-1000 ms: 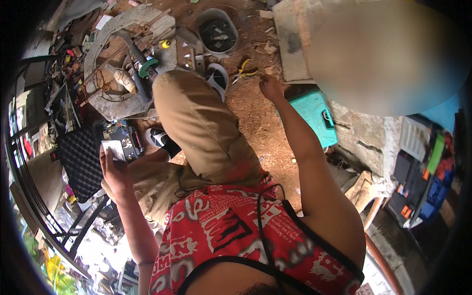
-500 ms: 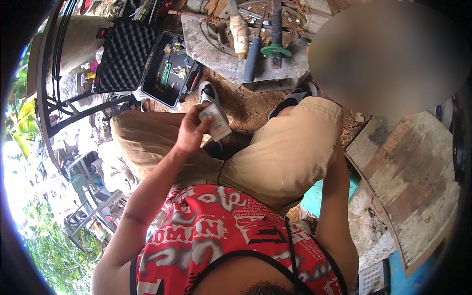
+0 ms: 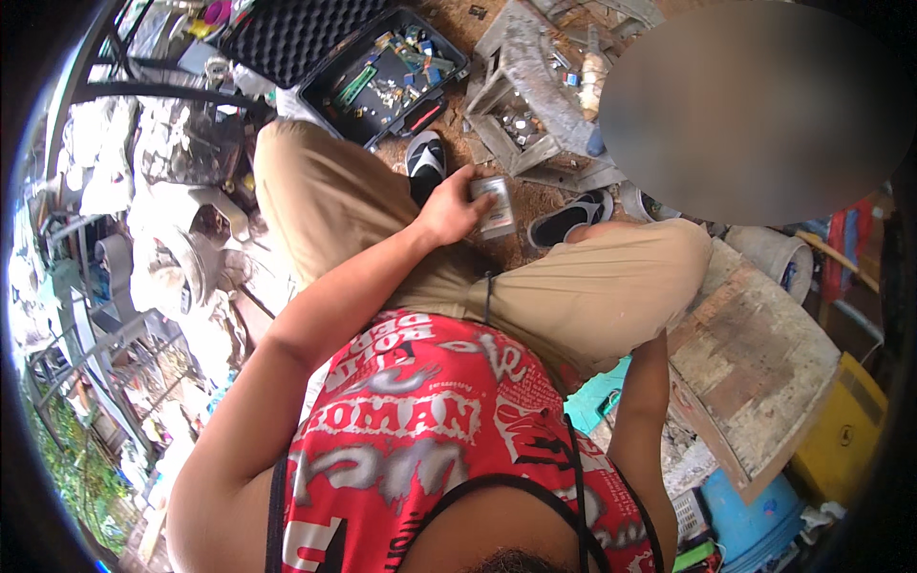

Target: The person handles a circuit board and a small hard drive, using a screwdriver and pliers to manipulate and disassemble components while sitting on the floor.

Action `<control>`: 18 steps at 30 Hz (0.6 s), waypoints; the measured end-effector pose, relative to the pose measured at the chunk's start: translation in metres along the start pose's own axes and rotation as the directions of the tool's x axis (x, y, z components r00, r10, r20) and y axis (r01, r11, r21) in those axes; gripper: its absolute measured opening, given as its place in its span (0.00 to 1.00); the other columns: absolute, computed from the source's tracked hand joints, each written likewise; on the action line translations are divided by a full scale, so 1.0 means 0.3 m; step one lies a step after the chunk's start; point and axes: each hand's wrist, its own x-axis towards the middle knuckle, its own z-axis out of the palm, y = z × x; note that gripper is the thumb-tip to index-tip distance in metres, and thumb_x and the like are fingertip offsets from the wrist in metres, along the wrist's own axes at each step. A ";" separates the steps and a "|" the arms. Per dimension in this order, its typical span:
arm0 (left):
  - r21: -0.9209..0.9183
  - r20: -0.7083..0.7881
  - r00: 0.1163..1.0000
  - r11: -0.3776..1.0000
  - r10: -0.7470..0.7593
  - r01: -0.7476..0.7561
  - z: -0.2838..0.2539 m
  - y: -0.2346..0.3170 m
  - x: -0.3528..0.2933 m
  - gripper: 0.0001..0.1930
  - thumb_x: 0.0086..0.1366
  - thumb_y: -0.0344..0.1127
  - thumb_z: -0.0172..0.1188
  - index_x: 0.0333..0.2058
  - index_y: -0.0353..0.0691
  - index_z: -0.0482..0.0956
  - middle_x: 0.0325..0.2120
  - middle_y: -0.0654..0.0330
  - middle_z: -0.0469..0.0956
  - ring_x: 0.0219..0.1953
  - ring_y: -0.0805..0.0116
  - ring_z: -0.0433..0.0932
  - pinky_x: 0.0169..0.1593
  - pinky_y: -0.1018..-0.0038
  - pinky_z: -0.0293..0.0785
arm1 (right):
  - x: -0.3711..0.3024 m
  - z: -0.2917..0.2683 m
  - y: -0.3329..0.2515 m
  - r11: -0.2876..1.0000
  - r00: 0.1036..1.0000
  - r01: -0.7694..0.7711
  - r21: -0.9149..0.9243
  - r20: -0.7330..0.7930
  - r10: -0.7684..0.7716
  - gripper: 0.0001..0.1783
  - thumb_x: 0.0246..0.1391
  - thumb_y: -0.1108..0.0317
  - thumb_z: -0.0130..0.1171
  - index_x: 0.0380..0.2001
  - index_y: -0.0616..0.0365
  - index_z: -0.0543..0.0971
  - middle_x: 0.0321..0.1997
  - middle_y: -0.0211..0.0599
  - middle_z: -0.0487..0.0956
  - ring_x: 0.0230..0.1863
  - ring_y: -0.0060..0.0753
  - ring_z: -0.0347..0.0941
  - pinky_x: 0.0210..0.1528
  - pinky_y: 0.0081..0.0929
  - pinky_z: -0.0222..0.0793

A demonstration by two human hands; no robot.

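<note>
I sit with tan trousers (image 3: 592,286) and a red printed shirt (image 3: 430,420). My left hand (image 3: 447,208) is raised between my knees and holds a small silver rectangular device (image 3: 495,204) by its side. Below it on the dirt floor are my two black-and-white sandals (image 3: 425,158) (image 3: 571,216). My right forearm (image 3: 648,401) runs along my right thigh; the hand itself is hidden behind the leg.
An open black case (image 3: 382,81) full of small parts lies ahead on the left. A grey wooden stand (image 3: 535,105) with tools is beside it. A worn wooden board (image 3: 755,363), a teal stool (image 3: 597,396), a yellow box (image 3: 850,430) and a blue bucket (image 3: 745,520) are at my right.
The view has swung left across the yard. My left hand has brought the silver device in between my knees. My right arm has dropped from reaching forward to beside my right thigh.
</note>
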 end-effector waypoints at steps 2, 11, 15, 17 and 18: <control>-0.044 -0.007 1.000 0.999 0.012 -0.012 0.015 0.042 -0.013 0.21 0.59 0.37 0.61 0.50 0.40 0.71 0.38 0.47 0.79 0.41 0.58 0.79 0.48 0.66 0.73 | -0.038 -0.030 0.032 0.983 1.000 -0.007 0.183 -0.015 0.009 0.26 0.54 0.55 0.57 0.54 0.58 0.73 0.55 0.45 0.75 0.55 0.44 0.71 0.55 0.34 0.65; -0.303 -0.020 0.977 0.930 0.212 -0.208 0.071 0.153 -0.070 0.21 0.55 0.31 0.61 0.50 0.41 0.71 0.38 0.50 0.79 0.42 0.59 0.79 0.49 0.68 0.73 | -0.080 -0.599 0.151 0.674 0.983 0.174 0.718 -0.087 -0.161 0.26 0.55 0.57 0.57 0.54 0.59 0.73 0.55 0.45 0.75 0.53 0.43 0.71 0.53 0.34 0.66; -0.677 -0.242 0.970 0.718 -0.013 -0.159 -0.067 0.289 -0.051 0.21 0.63 0.27 0.56 0.55 0.40 0.66 0.39 0.60 0.76 0.40 0.72 0.75 0.44 0.76 0.74 | -0.453 -0.783 -0.439 0.863 0.834 0.498 -0.081 -0.228 -0.503 0.11 0.54 0.72 0.53 0.40 0.58 0.80 0.44 0.40 0.78 0.43 0.42 0.75 0.47 0.35 0.69; -0.696 -0.342 0.940 0.670 0.004 -0.256 -0.185 0.418 -0.023 0.21 0.64 0.30 0.56 0.56 0.41 0.66 0.38 0.62 0.75 0.36 0.75 0.74 0.40 0.79 0.73 | -0.723 -0.689 -0.605 0.503 0.502 0.826 -0.254 -0.071 -0.862 0.12 0.49 0.78 0.54 0.37 0.57 0.80 0.42 0.41 0.78 0.44 0.43 0.74 0.49 0.34 0.68; -0.626 -0.392 0.916 0.705 0.086 -0.334 -0.224 0.473 0.013 0.21 0.63 0.29 0.57 0.55 0.39 0.66 0.35 0.62 0.75 0.32 0.76 0.74 0.35 0.80 0.73 | -0.821 -0.596 -0.680 0.387 0.425 0.893 -0.228 0.147 -0.893 0.15 0.46 0.77 0.54 0.39 0.58 0.80 0.44 0.41 0.78 0.48 0.45 0.73 0.53 0.35 0.67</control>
